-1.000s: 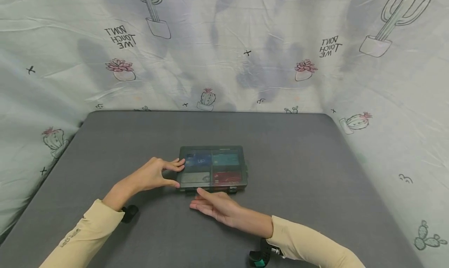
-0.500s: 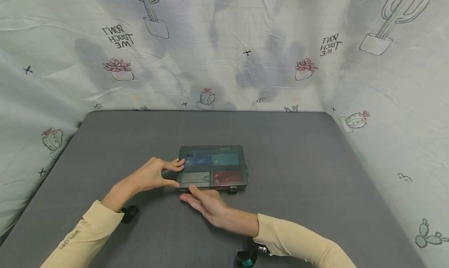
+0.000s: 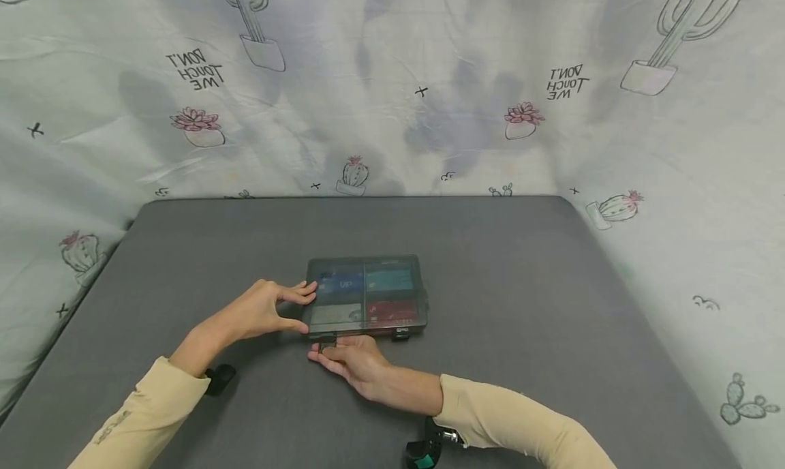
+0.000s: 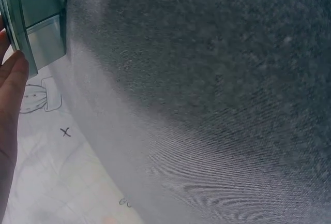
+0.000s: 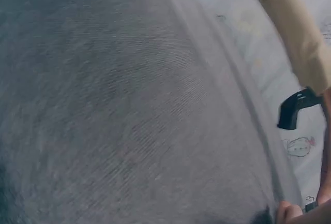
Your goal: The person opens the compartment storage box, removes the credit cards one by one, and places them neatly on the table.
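Observation:
A translucent grey-green plastic storage box (image 3: 366, 327) lies closed on the grey table. Through its lid show blue, teal, pale and red cards in separate compartments. My left hand (image 3: 257, 312) holds the box by its left side, thumb at the front left corner and fingertips on the lid's left edge. In the left wrist view, part of the box (image 4: 46, 40) shows beside the fingers. At the front edge, my right hand (image 3: 362, 367) pinches the left latch (image 3: 328, 343), which is swung outward. The right latch (image 3: 401, 333) sits against the front.
Grey cloth covers the table (image 3: 490, 264). Behind it and at the sides hangs a white curtain (image 3: 392, 114) printed with cacti. Black camera mounts hang under both wrists, the right one (image 3: 423, 448) low in the head view.
My right hand has moved left along the box's front edge to the left latch, which has swung outward under the thumb. The left hand has stayed at the box's left side.

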{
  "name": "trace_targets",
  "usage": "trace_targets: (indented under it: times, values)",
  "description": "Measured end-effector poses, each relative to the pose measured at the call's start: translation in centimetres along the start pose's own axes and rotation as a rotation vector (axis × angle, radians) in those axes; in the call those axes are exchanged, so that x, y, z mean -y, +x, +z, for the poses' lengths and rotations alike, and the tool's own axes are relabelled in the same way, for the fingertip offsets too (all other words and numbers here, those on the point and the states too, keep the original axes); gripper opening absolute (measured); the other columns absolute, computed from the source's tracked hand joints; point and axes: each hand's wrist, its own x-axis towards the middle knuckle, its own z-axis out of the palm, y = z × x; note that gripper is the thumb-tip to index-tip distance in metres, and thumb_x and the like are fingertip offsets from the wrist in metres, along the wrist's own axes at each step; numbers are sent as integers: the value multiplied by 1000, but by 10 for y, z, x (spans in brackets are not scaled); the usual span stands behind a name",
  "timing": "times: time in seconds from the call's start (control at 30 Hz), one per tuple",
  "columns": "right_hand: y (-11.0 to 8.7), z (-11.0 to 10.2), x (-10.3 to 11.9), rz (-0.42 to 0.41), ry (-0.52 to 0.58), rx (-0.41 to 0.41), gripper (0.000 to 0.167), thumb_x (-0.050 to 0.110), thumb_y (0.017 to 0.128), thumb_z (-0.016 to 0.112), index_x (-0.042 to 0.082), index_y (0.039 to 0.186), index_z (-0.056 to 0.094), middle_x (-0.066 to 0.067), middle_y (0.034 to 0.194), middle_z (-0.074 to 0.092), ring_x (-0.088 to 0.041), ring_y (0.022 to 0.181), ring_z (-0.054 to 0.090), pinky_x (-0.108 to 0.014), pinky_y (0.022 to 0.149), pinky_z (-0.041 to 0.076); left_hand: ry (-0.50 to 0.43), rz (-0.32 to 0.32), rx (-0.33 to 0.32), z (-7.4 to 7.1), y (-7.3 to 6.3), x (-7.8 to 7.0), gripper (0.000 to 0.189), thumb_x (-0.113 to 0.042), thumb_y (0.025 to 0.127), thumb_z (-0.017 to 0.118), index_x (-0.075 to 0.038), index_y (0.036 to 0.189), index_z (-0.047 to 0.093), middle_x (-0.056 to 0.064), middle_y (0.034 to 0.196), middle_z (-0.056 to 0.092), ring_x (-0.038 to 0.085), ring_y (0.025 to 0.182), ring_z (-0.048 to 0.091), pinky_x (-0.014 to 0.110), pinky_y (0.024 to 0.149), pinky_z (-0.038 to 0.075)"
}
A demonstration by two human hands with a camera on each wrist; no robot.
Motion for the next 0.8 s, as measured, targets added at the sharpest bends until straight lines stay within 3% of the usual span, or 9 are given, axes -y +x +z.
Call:
trace_targets:
  times: [0.13,0.3,0.43,0.57,0.7,0.8]
  values:
    - [-1,-4,-1,37,-64,32,25,-6,97,50,-21,117,51,-29,119,60,-31,113,60,-25,94,49,-5,1,-3,1,-2,1,63,-32,73,83,-5,126,62,9,142,44,36,132,38,60,103,36]
    - [-4,-16,3,87,-159,54,27,-1,98,51,-21,117,54,-27,113,63,-29,106,64,-24,88,52,1,12,-8,1,-1,3,62,-30,74,82,-5,127,61,9,143,44,35,133,38,58,102,38]
    - [-12,-30,13,54,-270,81,27,-1,97,51,-18,118,56,-26,111,65,-28,104,66,-23,85,54,7,25,-10,1,-2,6,62,-30,76,81,-5,129,60,8,145,42,34,134,37,58,102,38]
    - [-25,-49,24,-66,-486,158,28,2,97,54,-13,120,57,-23,112,66,-27,103,66,-27,86,55,3,50,-13,3,-4,9,64,-32,77,80,-4,131,58,8,147,40,34,135,35,58,102,39]
    - [-38,-74,39,-316,-783,256,27,5,96,58,-8,120,60,-22,116,65,-28,105,65,-29,87,55,-10,96,-37,8,-7,12,70,-30,74,83,-2,132,56,8,149,39,33,136,34,52,99,44]
    - [-43,-94,51,-509,-887,267,28,4,95,58,-6,121,60,-23,118,63,-29,106,64,-31,86,56,-9,136,-80,11,-10,15,71,-26,72,85,-1,132,56,8,148,40,31,134,39,49,97,46]
